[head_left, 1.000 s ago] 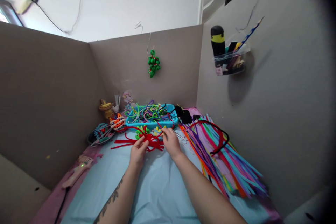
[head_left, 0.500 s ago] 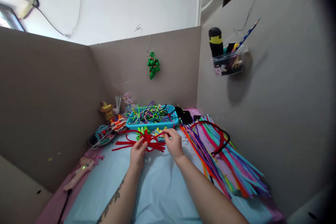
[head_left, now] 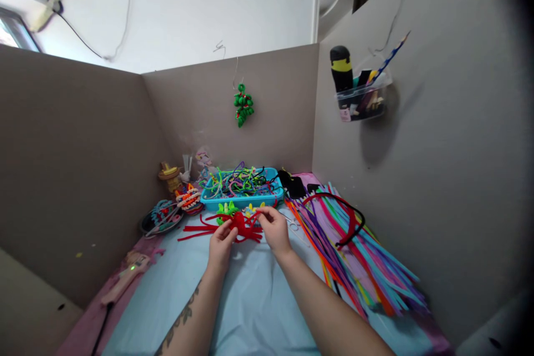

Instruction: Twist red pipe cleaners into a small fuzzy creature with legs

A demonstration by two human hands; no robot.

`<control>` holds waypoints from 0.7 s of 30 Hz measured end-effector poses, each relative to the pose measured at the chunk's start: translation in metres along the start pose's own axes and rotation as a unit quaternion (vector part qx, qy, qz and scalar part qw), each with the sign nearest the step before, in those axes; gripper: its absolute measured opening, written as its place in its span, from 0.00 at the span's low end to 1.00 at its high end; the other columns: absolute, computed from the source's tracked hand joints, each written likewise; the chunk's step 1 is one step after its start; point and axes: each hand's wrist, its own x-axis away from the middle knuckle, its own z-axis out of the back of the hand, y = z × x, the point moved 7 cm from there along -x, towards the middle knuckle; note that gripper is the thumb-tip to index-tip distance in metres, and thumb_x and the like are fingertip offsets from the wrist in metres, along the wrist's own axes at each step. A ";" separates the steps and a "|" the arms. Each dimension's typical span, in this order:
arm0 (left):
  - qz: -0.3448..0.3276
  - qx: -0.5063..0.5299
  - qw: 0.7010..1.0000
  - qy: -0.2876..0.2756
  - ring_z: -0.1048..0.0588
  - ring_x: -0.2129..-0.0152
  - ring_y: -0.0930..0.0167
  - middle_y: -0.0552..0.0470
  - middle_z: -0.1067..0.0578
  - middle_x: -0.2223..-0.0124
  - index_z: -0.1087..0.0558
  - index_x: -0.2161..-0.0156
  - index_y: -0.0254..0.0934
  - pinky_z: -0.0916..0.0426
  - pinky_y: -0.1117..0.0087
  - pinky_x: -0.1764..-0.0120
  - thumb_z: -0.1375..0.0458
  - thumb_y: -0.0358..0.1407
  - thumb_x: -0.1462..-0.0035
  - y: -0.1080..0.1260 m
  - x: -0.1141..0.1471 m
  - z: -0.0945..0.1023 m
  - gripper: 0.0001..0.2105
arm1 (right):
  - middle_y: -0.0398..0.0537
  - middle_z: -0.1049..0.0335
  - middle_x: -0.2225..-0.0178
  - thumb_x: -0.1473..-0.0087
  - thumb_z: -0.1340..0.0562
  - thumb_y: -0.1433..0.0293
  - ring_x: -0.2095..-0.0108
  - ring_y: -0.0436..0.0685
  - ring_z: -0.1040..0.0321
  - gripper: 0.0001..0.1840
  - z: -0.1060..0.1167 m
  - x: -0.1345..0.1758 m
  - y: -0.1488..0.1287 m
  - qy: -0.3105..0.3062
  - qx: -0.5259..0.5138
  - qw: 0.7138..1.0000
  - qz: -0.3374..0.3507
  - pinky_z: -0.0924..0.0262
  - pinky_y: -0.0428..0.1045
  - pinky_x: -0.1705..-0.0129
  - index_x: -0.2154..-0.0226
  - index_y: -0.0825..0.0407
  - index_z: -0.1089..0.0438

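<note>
Between my hands is a red pipe cleaner figure (head_left: pixel 238 222) with a bunched middle and several strands sticking out. My left hand (head_left: pixel 222 240) pinches it at its near left side. With thumb and fingertips, my right hand (head_left: pixel 273 228) grips one red strand at the right. Loose red pipe cleaners (head_left: pixel 196 229) lie on the blue cloth (head_left: pixel 250 300) beneath and to the left. Just behind the figure sit a bright green pipe cleaner piece (head_left: pixel 226 210) and a yellow and blue one (head_left: pixel 251 210), both partly hidden.
A blue tray (head_left: pixel 237 201) of tangled pipe cleaner scraps stands behind. Scissors (head_left: pixel 293 225) lie right of my right hand, beside a heap of long coloured pipe cleaners (head_left: pixel 359 256). At left are a dark bowl (head_left: pixel 162 226) and a pink glue gun (head_left: pixel 125 278). Grey panels surround the table.
My left hand has shifted slightly right against the red figure. My right hand has moved slightly left and down, and the strand in it is bent closer to the middle.
</note>
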 end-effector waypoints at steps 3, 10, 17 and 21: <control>-0.019 -0.020 1.000 0.003 0.28 0.76 0.72 0.50 0.24 0.72 0.25 0.61 0.31 0.35 0.72 0.69 0.31 0.37 0.71 0.004 0.002 0.000 0.25 | 0.46 0.29 0.72 0.55 0.42 0.68 0.70 0.53 0.34 0.10 -0.002 0.000 0.003 -0.001 -0.026 1.000 -0.013 0.38 0.48 0.66 0.69 0.53 0.28; -0.035 -0.039 0.998 -0.021 0.27 0.74 0.71 0.49 0.23 0.71 0.24 0.67 0.32 0.34 0.72 0.69 0.31 0.36 0.68 0.012 0.009 -0.007 0.18 | 0.40 0.34 0.80 0.62 0.41 0.67 0.79 0.49 0.39 0.10 -0.005 -0.003 0.031 0.006 -0.105 0.985 -0.134 0.42 0.45 0.75 0.73 0.54 0.31; -0.042 -0.052 0.997 -0.045 0.26 0.74 0.69 0.48 0.23 0.71 0.24 0.67 0.32 0.33 0.71 0.70 0.32 0.36 0.67 0.013 0.012 -0.012 0.17 | 0.35 0.40 0.87 0.71 0.37 0.70 0.85 0.48 0.44 0.09 -0.015 0.005 0.044 -0.032 -0.109 0.970 -0.215 0.49 0.44 0.81 0.81 0.52 0.38; -0.035 -0.028 0.999 -0.029 0.26 0.71 0.68 0.46 0.22 0.69 0.25 0.66 0.32 0.33 0.69 0.66 0.31 0.36 0.68 0.010 0.008 -0.007 0.19 | 0.38 0.37 0.83 0.68 0.37 0.70 0.80 0.50 0.40 0.05 -0.014 0.004 0.037 -0.029 -0.029 0.992 -0.119 0.45 0.45 0.77 0.82 0.53 0.34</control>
